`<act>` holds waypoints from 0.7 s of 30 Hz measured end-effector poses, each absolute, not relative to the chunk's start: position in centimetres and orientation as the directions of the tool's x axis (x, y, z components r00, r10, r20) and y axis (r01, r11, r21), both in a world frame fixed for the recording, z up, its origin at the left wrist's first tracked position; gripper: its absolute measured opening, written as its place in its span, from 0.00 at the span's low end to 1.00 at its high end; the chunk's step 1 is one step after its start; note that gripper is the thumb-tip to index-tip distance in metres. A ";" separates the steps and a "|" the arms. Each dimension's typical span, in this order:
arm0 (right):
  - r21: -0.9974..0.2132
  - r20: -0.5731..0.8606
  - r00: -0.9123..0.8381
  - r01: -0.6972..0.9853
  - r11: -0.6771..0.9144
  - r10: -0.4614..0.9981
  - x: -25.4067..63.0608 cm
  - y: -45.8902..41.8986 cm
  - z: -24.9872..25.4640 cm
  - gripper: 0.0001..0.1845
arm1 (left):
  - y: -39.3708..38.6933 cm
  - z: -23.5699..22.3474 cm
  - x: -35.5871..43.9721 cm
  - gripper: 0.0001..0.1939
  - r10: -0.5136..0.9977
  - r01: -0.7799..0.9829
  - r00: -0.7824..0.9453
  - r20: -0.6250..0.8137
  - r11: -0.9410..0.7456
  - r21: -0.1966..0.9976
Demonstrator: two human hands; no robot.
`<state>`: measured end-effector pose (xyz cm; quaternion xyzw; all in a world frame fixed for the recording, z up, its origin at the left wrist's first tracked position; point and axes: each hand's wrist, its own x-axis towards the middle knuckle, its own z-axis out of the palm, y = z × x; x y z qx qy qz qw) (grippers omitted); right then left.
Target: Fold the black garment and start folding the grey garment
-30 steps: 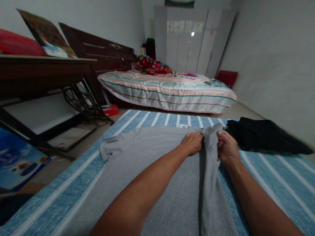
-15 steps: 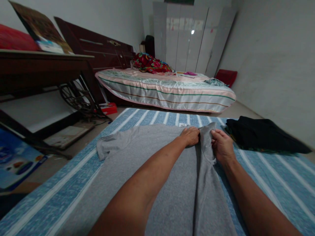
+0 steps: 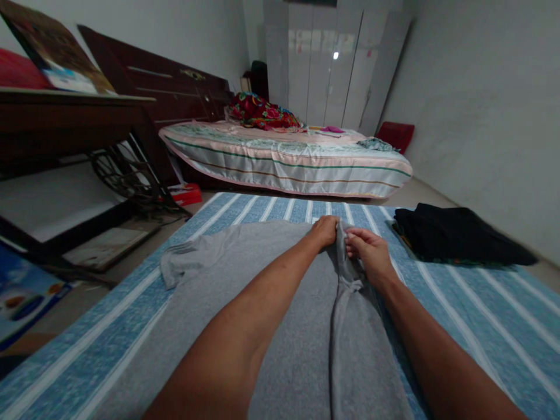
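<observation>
A grey T-shirt (image 3: pixel 227 291) lies spread on a blue and white striped sheet, its left sleeve out flat and its right side folded inward in a long strip. My left hand (image 3: pixel 326 231) is closed on the shirt near the collar, at the top of the fold. Just to its right, my right hand (image 3: pixel 367 249) pinches the folded edge by the sleeve, fingers bent around the cloth. Part of the collar is hidden behind my left hand.
Folded dark clothes (image 3: pixel 459 233) lie on the striped sheet (image 3: pixel 459 303) at the right. Beyond stands a bed (image 3: pixel 289 169) with a red floral quilt (image 3: pixel 262 112). An old sewing-machine table (image 3: pixel 74 111) is at the left, with a blue box (image 3: pixel 26 297) below it.
Both hands have moved slightly left, my right hand more so, bringing the shirt's folded edge closer to my left hand. The fold looks narrower at the top. The view has shifted a little.
</observation>
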<state>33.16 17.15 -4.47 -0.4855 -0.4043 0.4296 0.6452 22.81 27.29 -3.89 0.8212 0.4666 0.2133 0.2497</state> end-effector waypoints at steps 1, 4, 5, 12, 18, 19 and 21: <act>-0.977 0.111 0.286 -0.143 0.157 0.952 33.0 17.2 -4.5 0.11 | 27.5 -3.8 22.6 0.07 0.879 0.660 0.458 0.132 -0.436 0.612; -0.979 0.124 0.255 -0.124 0.160 0.959 32.8 17.3 -4.5 0.12 | 27.9 -3.6 22.0 0.10 0.904 0.663 0.385 0.185 -0.411 0.625; -0.978 0.131 0.258 -0.124 0.167 0.957 32.9 17.3 -4.4 0.12 | 28.0 -3.5 21.8 0.13 0.913 0.667 0.358 0.198 -0.398 0.629; -0.970 0.216 0.414 -0.015 0.244 0.884 35.8 17.8 -5.3 0.12 | 26.2 -1.6 20.9 0.30 0.963 0.444 0.262 -0.060 -0.065 0.893; -0.923 0.358 0.393 0.289 0.255 0.847 37.0 18.5 -7.1 0.07 | 25.5 -2.2 21.2 0.25 0.986 0.567 0.154 -0.063 -0.036 0.823; -0.909 0.374 0.361 0.327 0.260 0.854 37.0 18.6 -7.2 0.07 | 25.6 -2.4 21.2 0.22 0.991 0.608 0.126 -0.040 -0.045 0.792; -0.880 0.390 0.286 0.394 0.264 0.875 36.8 18.5 -7.5 0.09 | 26.0 -2.8 21.0 0.17 0.996 0.678 0.086 0.001 -0.059 0.733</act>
